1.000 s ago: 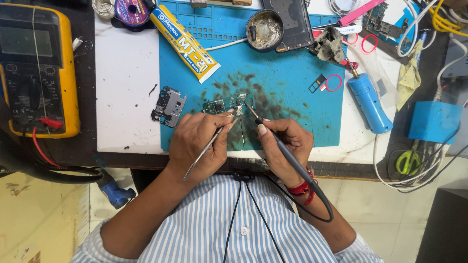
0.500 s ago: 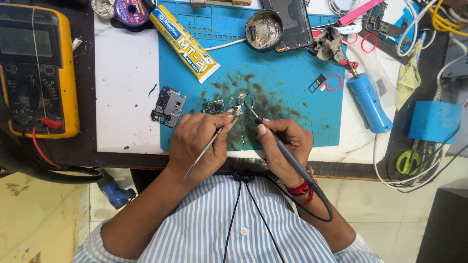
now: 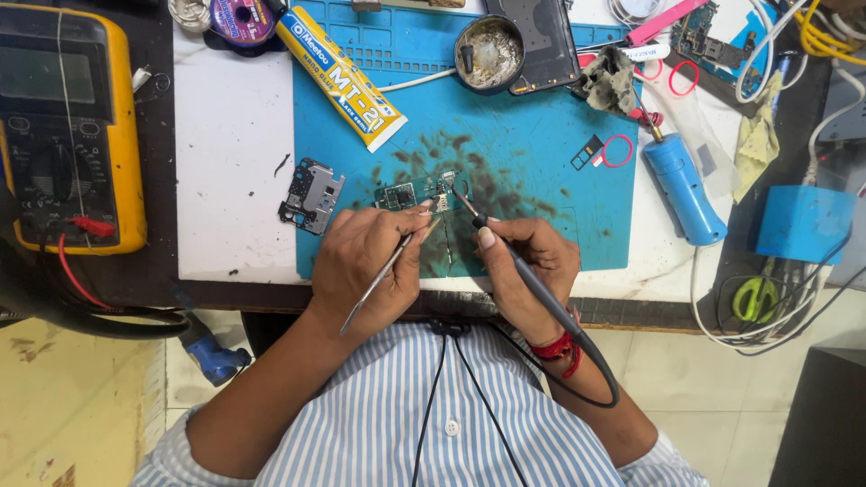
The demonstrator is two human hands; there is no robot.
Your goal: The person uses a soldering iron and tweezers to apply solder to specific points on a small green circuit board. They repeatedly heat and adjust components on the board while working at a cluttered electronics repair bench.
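From the head view, your work sits on a blue mat (image 3: 541, 162) laid over a white table (image 3: 230, 153), whose near edge runs just under your wrists. The mat's middle is mostly bare but stained dark; clutter rings it. A yellow glue tube (image 3: 341, 77) lies at the far left, a round tin (image 3: 489, 52) at the far middle, a blue cylinder tool (image 3: 682, 189) off the right edge and a yellow meter (image 3: 68, 126) well apart at the far left. A small metal frame (image 3: 311, 195) lies just left of your left hand, on the mat's left edge.

The small circuit board (image 3: 422, 192) lies on the mat just beyond your fingertips. Your left hand (image 3: 370, 266) is closed, pinching tweezers (image 3: 388, 269) whose tips reach the board's near edge. Your right hand (image 3: 528, 271) grips a soldering iron (image 3: 514, 261) like a pen; its tip touches the board's right end.
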